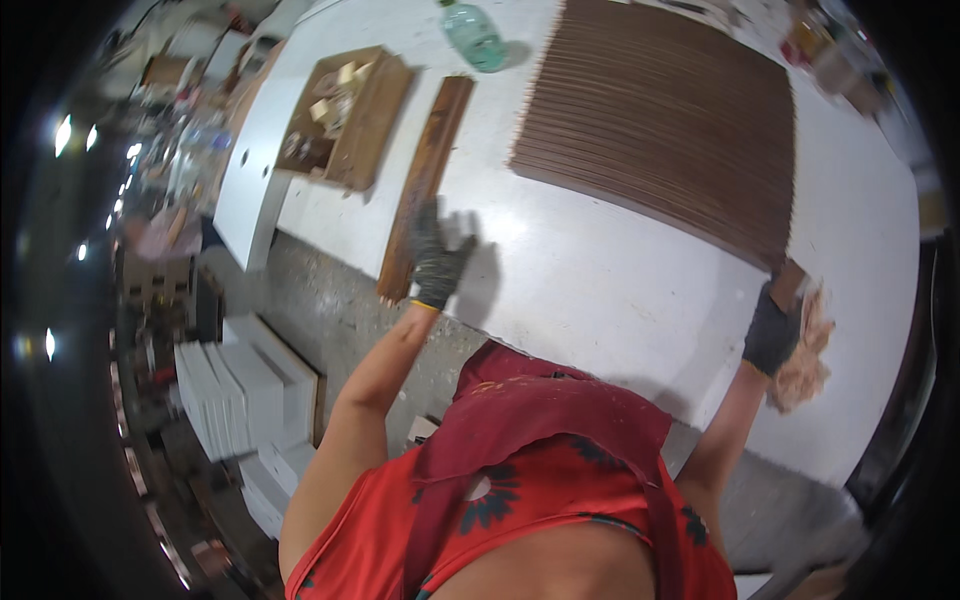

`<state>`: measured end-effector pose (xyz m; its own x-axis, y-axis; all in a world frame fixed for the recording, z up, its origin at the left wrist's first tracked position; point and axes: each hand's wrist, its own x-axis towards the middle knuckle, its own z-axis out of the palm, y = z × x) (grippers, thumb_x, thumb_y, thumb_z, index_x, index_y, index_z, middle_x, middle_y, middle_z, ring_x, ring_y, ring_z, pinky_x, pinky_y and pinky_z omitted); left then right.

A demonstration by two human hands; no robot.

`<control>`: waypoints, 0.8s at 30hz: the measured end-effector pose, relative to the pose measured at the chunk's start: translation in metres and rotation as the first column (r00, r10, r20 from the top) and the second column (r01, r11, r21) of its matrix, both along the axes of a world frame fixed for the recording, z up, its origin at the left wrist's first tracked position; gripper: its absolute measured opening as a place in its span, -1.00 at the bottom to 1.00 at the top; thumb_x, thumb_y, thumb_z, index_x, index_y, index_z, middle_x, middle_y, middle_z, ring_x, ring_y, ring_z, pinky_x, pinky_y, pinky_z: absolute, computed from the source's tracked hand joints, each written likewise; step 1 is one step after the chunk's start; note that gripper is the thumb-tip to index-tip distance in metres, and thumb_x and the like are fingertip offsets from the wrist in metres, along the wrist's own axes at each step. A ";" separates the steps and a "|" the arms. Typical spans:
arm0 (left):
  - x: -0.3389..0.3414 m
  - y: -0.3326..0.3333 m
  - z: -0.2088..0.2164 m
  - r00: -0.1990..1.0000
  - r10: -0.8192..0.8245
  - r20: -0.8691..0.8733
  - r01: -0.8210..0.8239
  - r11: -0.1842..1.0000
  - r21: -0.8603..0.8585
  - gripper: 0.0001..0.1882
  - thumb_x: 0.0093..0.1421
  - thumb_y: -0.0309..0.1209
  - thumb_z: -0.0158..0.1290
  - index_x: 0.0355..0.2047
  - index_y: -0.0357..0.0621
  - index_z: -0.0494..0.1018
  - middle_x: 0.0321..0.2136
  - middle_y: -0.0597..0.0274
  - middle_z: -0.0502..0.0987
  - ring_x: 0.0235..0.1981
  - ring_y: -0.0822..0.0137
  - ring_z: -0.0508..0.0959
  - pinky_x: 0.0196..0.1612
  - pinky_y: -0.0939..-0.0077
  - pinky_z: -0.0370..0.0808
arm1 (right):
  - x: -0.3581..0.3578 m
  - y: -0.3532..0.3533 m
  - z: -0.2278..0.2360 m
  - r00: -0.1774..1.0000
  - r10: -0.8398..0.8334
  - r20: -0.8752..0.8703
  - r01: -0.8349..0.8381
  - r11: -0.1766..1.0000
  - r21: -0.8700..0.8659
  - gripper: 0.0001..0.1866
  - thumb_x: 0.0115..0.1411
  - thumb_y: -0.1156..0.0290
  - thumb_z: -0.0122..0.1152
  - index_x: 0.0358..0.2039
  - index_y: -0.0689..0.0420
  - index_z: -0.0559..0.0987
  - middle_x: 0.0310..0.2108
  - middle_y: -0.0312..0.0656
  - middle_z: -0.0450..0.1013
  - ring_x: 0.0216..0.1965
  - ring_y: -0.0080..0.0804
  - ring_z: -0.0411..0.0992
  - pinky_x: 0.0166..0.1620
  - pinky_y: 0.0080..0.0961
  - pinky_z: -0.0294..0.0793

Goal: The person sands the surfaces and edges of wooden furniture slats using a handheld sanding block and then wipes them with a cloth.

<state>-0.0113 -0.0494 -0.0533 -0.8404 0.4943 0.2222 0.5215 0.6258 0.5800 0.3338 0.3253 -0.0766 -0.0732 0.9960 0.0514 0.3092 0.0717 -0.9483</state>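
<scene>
My left hand [440,258], in a dark grey knit glove, has its fingers apart. It is at the edge of a narrow stack of brown wooden strips [432,150]; I cannot tell whether it presses on them. My right hand [772,335], in a matching glove, is closed around a small flat brown block [787,283]. That block is beside the near right corner of a wide row of brown wooden slats [660,130] laid side by side. A crumpled peach-coloured cloth [803,365] lies against my right hand.
The white table [590,260] spans the view. A wooden box [345,120] with small pale pieces and a green-tinted clear bottle [473,38] stand at its far left. White panels [245,385] are stacked on the floor at left. Assorted items [835,65] sit at the far right.
</scene>
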 end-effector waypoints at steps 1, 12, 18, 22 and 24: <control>0.017 -0.002 -0.013 0.994 -0.044 -0.098 0.043 0.999 -0.013 -0.15 -0.11 -0.32 0.29 0.19 -0.24 0.17 0.12 -0.10 0.26 0.16 -0.03 0.25 0.24 0.19 0.18 | -0.009 -0.005 0.013 0.962 -0.024 0.273 0.022 1.000 0.010 -0.57 0.13 0.21 0.21 -0.09 0.25 0.49 -0.19 -0.03 0.51 -0.15 -0.21 0.47 -0.09 -0.42 0.40; 0.119 0.121 0.019 0.896 -0.445 -0.006 0.434 0.871 0.232 -0.18 -0.11 -0.41 0.29 0.20 -0.11 0.22 0.17 0.03 0.26 0.23 -0.02 0.20 0.24 0.16 0.22 | -0.011 -0.018 0.023 0.996 -0.022 -0.084 0.031 0.994 0.103 -0.52 0.20 0.15 0.09 -0.08 0.33 0.49 -0.13 -0.03 0.50 -0.08 -0.26 0.46 -0.06 -0.41 0.44; 0.089 0.194 0.054 0.607 -0.767 -0.210 0.794 0.598 0.110 -0.21 -0.11 -0.37 0.26 0.18 -0.13 0.24 0.15 0.03 0.30 0.20 0.00 0.23 0.24 0.17 0.20 | -0.014 -0.050 0.055 -0.077 0.265 -0.961 -0.591 0.764 0.258 -0.47 0.19 0.29 -0.10 0.12 0.34 0.27 0.04 0.03 0.29 0.02 -0.07 0.26 0.04 -0.20 0.26; 0.087 0.225 0.075 0.439 -0.891 0.113 0.897 0.429 -0.102 -0.32 -0.05 -0.39 0.20 0.14 -0.08 0.30 0.10 0.06 0.36 0.16 0.05 0.30 0.20 0.19 0.24 | -0.020 -0.073 0.067 0.032 -0.001 -0.999 -0.476 0.879 -0.016 -0.62 0.18 0.27 -0.02 -0.06 0.23 0.42 -0.15 -0.12 0.42 -0.12 -0.25 0.40 -0.13 -0.46 0.39; 0.090 0.219 0.040 0.337 -0.940 -0.057 0.941 0.339 -0.014 -0.36 -0.03 -0.39 0.19 0.13 0.07 0.33 0.09 0.07 0.37 0.12 0.07 0.33 0.19 0.19 0.25 | -0.012 -0.068 0.051 -0.167 -0.309 -0.936 -0.513 0.838 -0.186 -0.75 0.20 0.25 0.02 -0.22 0.14 0.49 -0.23 -0.20 0.48 -0.19 -0.33 0.46 -0.17 -0.52 0.44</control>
<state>0.0784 0.1697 -0.0134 0.1889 0.9463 0.2625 0.7837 -0.3063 0.5403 0.3220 0.2570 -0.0254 -0.4555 0.8804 -0.1317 -0.8868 -0.4618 -0.0199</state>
